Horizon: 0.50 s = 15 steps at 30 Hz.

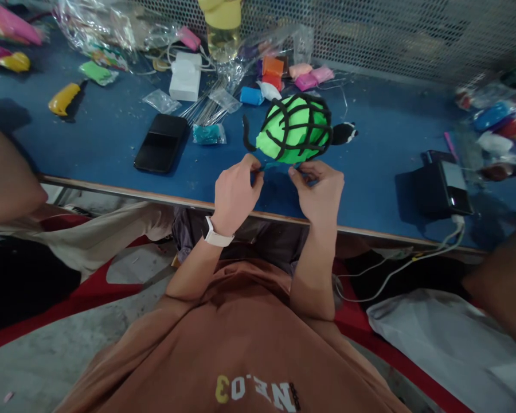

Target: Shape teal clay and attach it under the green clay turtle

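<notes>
Your left hand [238,186] and right hand [320,186], nearly closed, flank a blurred blue strip [277,164] by the turtle model [298,129] on the surface [370,183]; their grip is unclear. A clear packet [209,134] holds teal clay.

The turtle [294,129] is bright green, crossed by a black grid, with a black tail [247,135] and a black-and-white head [344,133]. The thin piece [276,165] at its near edge is teal. Left of the turtle, the packet [208,134] is teal too, the phone [161,143] black, the knife [64,98] yellow and black. Beyond it, one wrapped block [251,96] is blue, another [272,66] orange. Under it, the table [372,189] is blue. Nearer than it, the shirt [241,321] is brown, lettered in white and yellow.
</notes>
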Tool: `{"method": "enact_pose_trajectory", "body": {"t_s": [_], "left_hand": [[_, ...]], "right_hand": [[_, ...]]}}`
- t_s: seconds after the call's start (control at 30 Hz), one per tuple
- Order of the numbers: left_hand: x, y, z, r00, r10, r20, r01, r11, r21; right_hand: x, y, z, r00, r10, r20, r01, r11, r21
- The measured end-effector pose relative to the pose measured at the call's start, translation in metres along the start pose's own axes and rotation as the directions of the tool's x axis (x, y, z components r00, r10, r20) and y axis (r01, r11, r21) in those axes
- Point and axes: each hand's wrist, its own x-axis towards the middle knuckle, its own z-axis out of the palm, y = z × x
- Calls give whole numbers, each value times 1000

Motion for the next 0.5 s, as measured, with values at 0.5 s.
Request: {"method": "enact_pose_trajectory", "body": {"t_s": [0.5], "left_hand": [[2, -6, -6, 998, 43, 51, -43, 999, -17]], "right_hand": [[0, -1, 2, 998, 58, -1, -58, 998, 40]]}}
